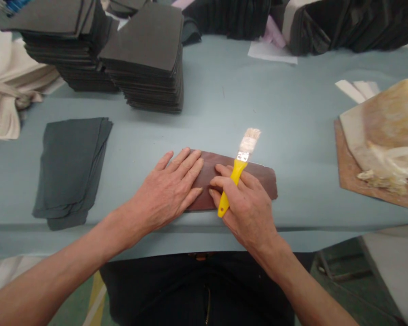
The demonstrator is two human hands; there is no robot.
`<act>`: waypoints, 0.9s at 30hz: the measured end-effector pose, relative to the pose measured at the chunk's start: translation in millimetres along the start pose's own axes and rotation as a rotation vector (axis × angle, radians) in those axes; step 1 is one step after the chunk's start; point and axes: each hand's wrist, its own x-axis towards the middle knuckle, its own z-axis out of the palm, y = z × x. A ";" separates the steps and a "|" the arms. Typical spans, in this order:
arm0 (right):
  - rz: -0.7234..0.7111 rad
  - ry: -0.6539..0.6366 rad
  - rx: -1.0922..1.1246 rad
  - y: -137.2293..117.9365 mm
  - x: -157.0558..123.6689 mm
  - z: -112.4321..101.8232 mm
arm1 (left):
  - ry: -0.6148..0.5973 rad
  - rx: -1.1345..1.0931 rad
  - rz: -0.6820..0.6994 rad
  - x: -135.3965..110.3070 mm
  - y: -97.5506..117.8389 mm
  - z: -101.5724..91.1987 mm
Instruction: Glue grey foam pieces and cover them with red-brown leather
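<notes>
A dark reddish-brown piece of sheet material (207, 199) lies on the table close to its front edge. My left hand (172, 185) rests flat on the left part of it, fingers stretched out. Over its right part is my right hand (246, 199), with a yellow-handled paintbrush (237, 171) held between thumb and fingers. The brush's pale bristles point up and away from me, clear of the brown piece. Fingertips of the right hand touch the brown surface.
Dark flat pieces (71, 167) lie in a loose pile at left. Behind them stand tall stacks of dark sheets (149, 77). At right, a stained pale container (384, 131) sits on a brown board (347, 172). White strips (355, 90) lie behind it; cream cloth (10, 86) is far left.
</notes>
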 end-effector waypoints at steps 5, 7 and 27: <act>0.041 -0.044 0.002 8.9 3.6 -1.0 | -0.030 -0.006 -0.014 3.6 3.9 -4.9; 0.058 -0.053 0.011 11.3 4.1 -0.8 | -0.036 -0.010 -0.029 4.9 6.4 -5.7; 0.098 0.064 0.035 11.5 0.2 0.4 | -0.068 -0.186 0.150 34.4 8.2 3.3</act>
